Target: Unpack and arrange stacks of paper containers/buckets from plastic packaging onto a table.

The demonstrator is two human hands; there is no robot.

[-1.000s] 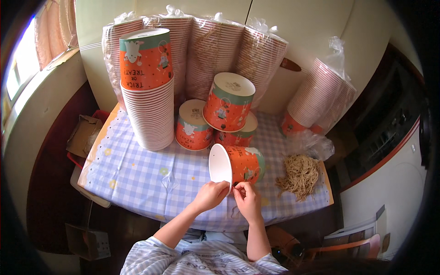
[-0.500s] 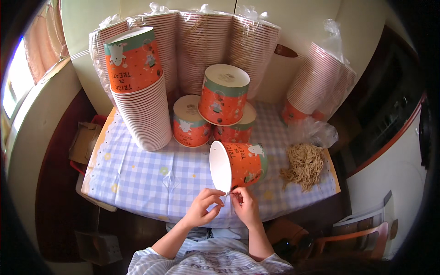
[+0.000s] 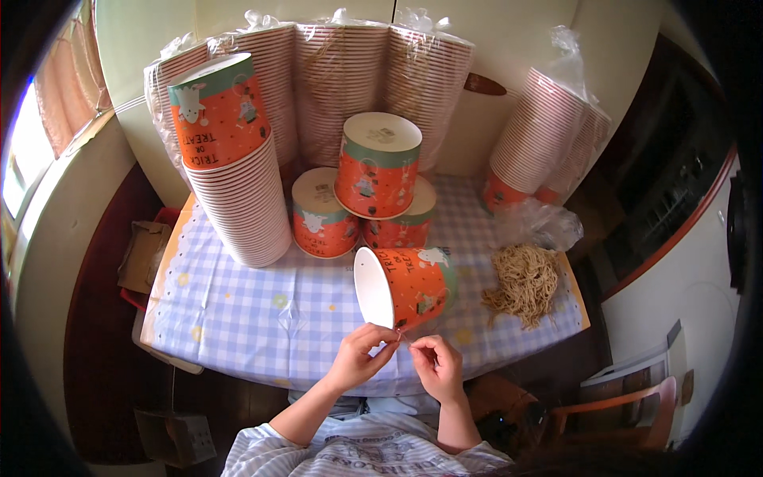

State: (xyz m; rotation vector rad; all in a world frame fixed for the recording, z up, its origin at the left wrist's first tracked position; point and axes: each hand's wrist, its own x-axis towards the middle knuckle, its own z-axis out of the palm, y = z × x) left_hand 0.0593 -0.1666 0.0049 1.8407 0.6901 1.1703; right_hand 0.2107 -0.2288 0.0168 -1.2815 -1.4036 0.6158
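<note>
An orange and green paper bucket (image 3: pixel 415 288) lies on its side on the table, its white open mouth turned to the left. At the near edge of its rim, my left hand (image 3: pixel 362 356) pinches a thin pale string (image 3: pixel 404 339). My right hand (image 3: pixel 439 369) is closed in a pinch just right of it, seemingly on the same string, slightly apart from the bucket. The string's path at the rim is too small to follow. A tangled heap of tan strings (image 3: pixel 524 280) rests on the right side of the table.
Behind the bucket, an upside-down bucket (image 3: pixel 380 171) sits on two others. A tall nested stack of buckets (image 3: pixel 238 199) stands at left. Several plastic-wrapped stacks (image 3: pixel 347 87) line the wall, with more wrapped stacks (image 3: pixel 534 131) at right. A checked cloth (image 3: pixel 230 318) covers the table.
My right hand has drawn away from the rim, to the right and slightly down. My left hand has shifted right, with its fingertips now at the rim's near edge.
</note>
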